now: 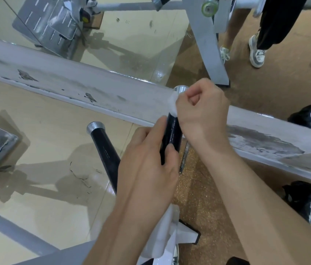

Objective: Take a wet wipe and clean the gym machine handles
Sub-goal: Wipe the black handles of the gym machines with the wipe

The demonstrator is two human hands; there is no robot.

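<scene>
The wet wipe [173,104] is a thin, soft, damp sheet, nearly weightless, and it probably bunches and slides unless it is pressed flat against what it cleans. It is best held wrapped round the bar with the fingers squeezing it from all sides. The handle [172,131] is a stiff black tube fixed to the machine, likely smooth and a little slippery once wet, so it will not give under pressure. It is best steadied low on its shaft, away from the part being wiped. The right hand [200,111] is curled into a fist round the top of the handle, just below the metal cap [181,88], with the wipe pinched between palm and tube; only a white edge shows at the fist's left side. The left hand [151,163] grips the lower shaft, fingers behind and thumb across the front, directly beneath the right. A second handle [105,150] stands untouched to the left, and a scuffed white beam [93,88] runs behind both.
</scene>
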